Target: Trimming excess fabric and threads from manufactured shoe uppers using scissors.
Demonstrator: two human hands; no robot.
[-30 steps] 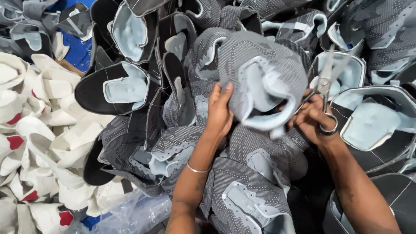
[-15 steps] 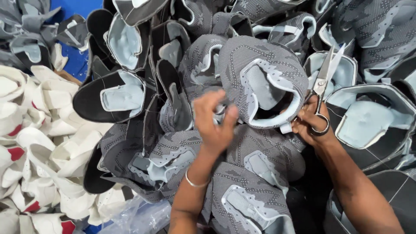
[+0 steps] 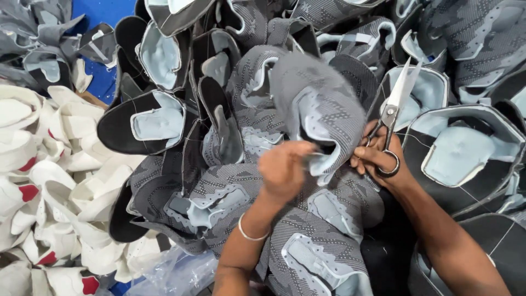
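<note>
A grey knitted shoe upper (image 3: 318, 104) with pale blue lining is held up over a heap of similar pieces. My left hand (image 3: 285, 170), with a thin bangle on its wrist, grips the upper's lower edge. My right hand (image 3: 378, 161) also pinches that edge from the right while holding a pair of steel scissors (image 3: 394, 107), blades slightly apart and pointing up. The raised upper is blurred.
Grey and black shoe uppers (image 3: 466, 148) with pale blue linings are piled all around the hands. A stack of white uppers (image 3: 49, 181) with red patches lies at the left. Clear plastic wrap (image 3: 175, 274) and a blue surface (image 3: 104, 11) show through.
The grey upper has been turned in my hands, its lined opening swinging from facing me toward the lower right. My left hand shifted right along its edge. The scissors stayed upright.
</note>
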